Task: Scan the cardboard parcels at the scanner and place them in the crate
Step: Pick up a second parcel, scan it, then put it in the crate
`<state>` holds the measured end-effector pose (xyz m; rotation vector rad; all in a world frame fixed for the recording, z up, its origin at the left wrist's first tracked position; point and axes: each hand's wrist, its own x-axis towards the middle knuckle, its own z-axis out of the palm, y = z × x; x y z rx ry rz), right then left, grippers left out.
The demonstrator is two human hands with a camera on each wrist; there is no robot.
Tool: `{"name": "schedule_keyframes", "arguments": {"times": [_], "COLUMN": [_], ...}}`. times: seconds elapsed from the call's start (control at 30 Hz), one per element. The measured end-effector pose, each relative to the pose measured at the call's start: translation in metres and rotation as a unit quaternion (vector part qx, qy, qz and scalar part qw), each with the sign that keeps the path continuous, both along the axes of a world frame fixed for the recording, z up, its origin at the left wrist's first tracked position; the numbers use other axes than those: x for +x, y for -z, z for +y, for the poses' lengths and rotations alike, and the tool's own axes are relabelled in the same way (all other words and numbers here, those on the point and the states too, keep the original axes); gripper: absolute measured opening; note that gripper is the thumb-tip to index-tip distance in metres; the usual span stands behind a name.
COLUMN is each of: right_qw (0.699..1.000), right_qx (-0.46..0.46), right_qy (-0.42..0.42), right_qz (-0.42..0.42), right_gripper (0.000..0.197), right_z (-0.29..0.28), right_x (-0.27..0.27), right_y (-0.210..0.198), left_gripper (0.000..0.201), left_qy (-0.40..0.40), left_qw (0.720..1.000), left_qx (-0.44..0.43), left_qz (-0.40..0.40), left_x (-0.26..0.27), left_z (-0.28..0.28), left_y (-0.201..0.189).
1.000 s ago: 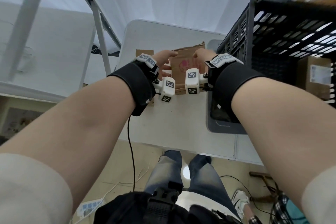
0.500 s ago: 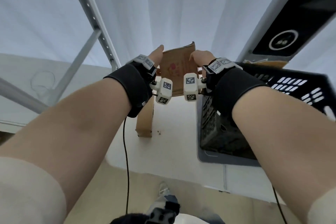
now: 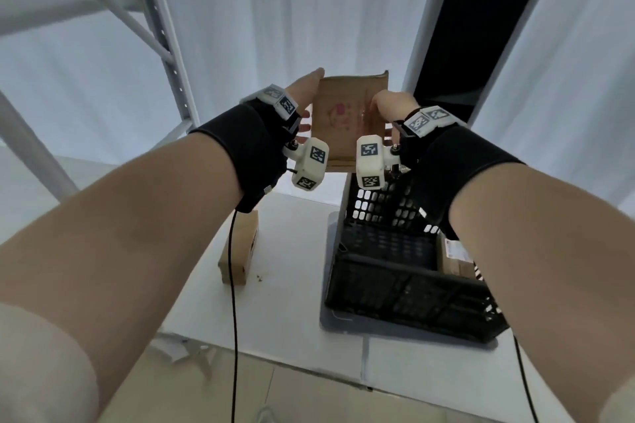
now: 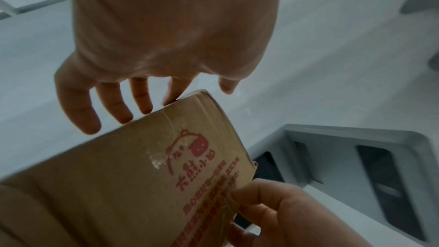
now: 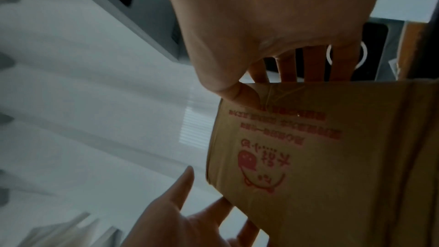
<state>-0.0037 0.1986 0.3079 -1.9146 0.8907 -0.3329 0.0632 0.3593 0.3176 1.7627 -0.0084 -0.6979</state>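
A flat cardboard parcel (image 3: 347, 120) with a red cartoon print is held upright in the air, left of the scanner (image 3: 470, 45), a white column with a black panel. My right hand (image 3: 385, 106) pinches its right edge, thumb on the printed face (image 5: 332, 157) and fingers behind. My left hand (image 3: 305, 103) lies against its left edge with straight, spread fingers (image 4: 114, 112). The black crate (image 3: 395, 288) stands below on the table, with one labelled parcel (image 3: 457, 257) inside it.
Another small cardboard parcel (image 3: 238, 251) lies on the white table (image 3: 292, 285), left of the crate. A grey mat (image 3: 330, 326) sits under the crate. A white shelf frame (image 3: 154, 27) rises at the left. Curtains hang behind.
Both hands have lifted the parcel off the table and raised it to the scanner's height. The head view has tilted upward.
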Motion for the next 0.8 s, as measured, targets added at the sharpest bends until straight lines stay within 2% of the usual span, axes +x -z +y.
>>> {"name": "schedule_keyframes", "arguments": {"times": [0.03, 0.17, 0.2, 0.3, 0.4, 0.43, 0.53, 0.6, 0.67, 0.73, 0.8], "right_qw": [1.0, 0.997, 0.996, 0.994, 0.992, 0.991, 0.987, 0.982, 0.978, 0.976, 0.976], "right_qx": [-0.023, 0.028, 0.037, 0.045, 0.052, 0.052, 0.053, 0.062, 0.071, 0.065, 0.045], "right_qy": [0.005, 0.015, 0.018, 0.05, 0.054, 0.055, 0.045, 0.061, 0.065, 0.067, 0.062], "right_qz": [-0.006, -0.067, -0.075, -0.083, -0.1, -0.109, -0.144, -0.169, -0.183, -0.197, -0.204], "right_gripper": [0.015, 0.046, 0.045, 0.024, 0.037, 0.035, 0.013, 0.016, 0.022, 0.015, 0.007], "right_z": [-0.008, -0.024, -0.023, -0.031, -0.053, -0.061, -0.076, -0.074, -0.079, -0.078, -0.075], "right_x": [-0.015, -0.098, -0.119, -0.171, -0.215, -0.226, -0.263, -0.285, -0.302, -0.318, -0.331], "right_y": [-0.004, -0.023, -0.029, -0.049, -0.074, -0.082, -0.111, -0.129, -0.143, -0.157, -0.169], "left_gripper": [0.077, 0.066, 0.062, 0.046, 0.043, 0.043, 0.038, 0.028, 0.043, 0.06, 0.06], "left_qy": [0.007, 0.02, 0.021, 0.033, 0.058, 0.065, 0.094, 0.102, 0.101, 0.105, 0.114], "left_qw": [1.0, 0.996, 0.995, 0.992, 0.987, 0.986, 0.971, 0.96, 0.951, 0.952, 0.951], "left_qx": [-0.013, -0.037, -0.039, -0.039, -0.039, -0.04, -0.054, -0.046, -0.061, -0.09, -0.116], "left_qz": [-0.016, -0.079, -0.089, -0.116, -0.143, -0.151, -0.213, -0.259, -0.286, -0.273, -0.264], "left_x": [-0.017, -0.098, -0.115, -0.167, -0.211, -0.224, -0.261, -0.272, -0.277, -0.278, -0.279], "left_z": [-0.004, -0.022, -0.027, -0.038, -0.051, -0.055, -0.067, -0.073, -0.08, -0.083, -0.084], "left_y": [-0.007, -0.028, -0.033, -0.057, -0.086, -0.097, -0.131, -0.145, -0.155, -0.161, -0.166]}}
